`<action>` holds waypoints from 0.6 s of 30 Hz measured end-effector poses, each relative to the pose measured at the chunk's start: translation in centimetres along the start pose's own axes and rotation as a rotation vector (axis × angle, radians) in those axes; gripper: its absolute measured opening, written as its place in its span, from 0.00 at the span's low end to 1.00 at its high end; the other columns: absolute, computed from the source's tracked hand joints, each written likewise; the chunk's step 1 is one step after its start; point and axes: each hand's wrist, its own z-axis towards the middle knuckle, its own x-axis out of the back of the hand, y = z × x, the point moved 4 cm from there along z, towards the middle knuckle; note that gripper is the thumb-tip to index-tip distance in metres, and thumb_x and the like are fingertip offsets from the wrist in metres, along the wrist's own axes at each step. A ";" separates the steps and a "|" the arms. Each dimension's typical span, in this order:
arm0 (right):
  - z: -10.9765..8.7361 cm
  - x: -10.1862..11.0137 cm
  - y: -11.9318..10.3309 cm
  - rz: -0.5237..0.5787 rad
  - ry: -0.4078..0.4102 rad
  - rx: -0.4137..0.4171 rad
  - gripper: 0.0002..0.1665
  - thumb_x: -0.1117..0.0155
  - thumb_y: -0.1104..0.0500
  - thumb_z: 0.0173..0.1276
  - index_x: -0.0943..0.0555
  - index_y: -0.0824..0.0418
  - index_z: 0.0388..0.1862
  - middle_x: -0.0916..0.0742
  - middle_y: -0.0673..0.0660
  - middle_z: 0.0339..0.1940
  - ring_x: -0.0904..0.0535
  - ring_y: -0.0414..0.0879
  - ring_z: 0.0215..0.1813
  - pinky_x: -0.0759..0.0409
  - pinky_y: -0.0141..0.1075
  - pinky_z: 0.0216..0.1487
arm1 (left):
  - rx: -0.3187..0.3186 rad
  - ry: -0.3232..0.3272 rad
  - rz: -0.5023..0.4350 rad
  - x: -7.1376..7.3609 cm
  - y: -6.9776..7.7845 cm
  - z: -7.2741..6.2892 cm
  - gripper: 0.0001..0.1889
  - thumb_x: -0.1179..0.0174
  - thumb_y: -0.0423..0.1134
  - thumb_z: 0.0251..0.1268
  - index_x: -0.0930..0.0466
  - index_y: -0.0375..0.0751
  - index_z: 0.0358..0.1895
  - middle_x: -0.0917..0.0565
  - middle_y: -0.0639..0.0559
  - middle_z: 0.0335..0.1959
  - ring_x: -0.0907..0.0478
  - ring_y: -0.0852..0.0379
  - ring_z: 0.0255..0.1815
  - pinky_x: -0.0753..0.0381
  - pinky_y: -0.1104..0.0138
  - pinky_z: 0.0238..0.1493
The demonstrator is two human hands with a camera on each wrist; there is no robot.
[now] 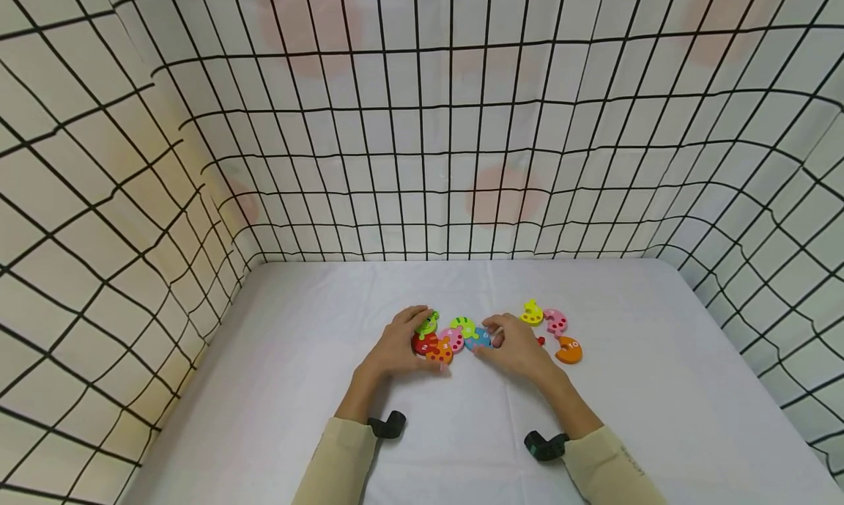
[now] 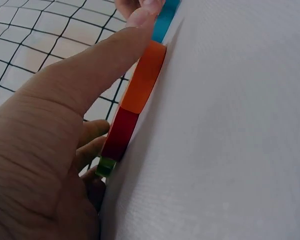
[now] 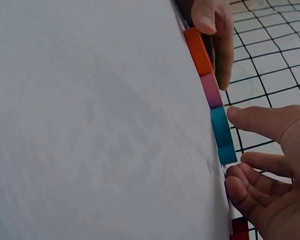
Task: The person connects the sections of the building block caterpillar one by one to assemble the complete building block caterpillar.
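We saw the left hand spread wide around the green head piece, the red piece and the orange piece, at the left end of a puzzle row on the white table. The right hand was at the blue piece, the row's right end; whether it pinched this, we could not tell. The yellow piece lay farther right.

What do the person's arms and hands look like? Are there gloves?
No gloves: the left hand and right hand are bare. The left sleeve and right sleeve are plain beige, with small dark lettering on the right one. A chunky black gadget sticks out at each wrist: left gadget, right gadget.
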 end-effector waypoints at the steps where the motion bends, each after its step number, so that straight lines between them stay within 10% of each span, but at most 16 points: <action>1: 0.0 0.1 0.1 0.007 0.009 0.004 0.30 0.21 0.49 0.62 0.17 0.60 0.60 0.15 0.54 0.45 0.23 0.45 0.39 0.23 0.35 0.40 | -0.003 -0.003 0.001 0.0 0.1 0.0 0.59 0.23 0.69 0.41 0.37 0.52 0.80 0.38 0.53 0.81 0.45 0.48 0.83 0.37 0.43 0.78; 18: -0.1 4.6 2.4 -0.010 0.169 0.089 0.23 0.25 0.55 0.66 0.17 0.65 0.56 0.13 0.60 0.46 0.21 0.47 0.40 0.20 0.32 0.40 | 0.027 0.034 -0.058 0.2 0.0 -0.2 0.57 0.20 0.67 0.37 0.33 0.54 0.77 0.35 0.48 0.78 0.37 0.46 0.79 0.30 0.45 0.74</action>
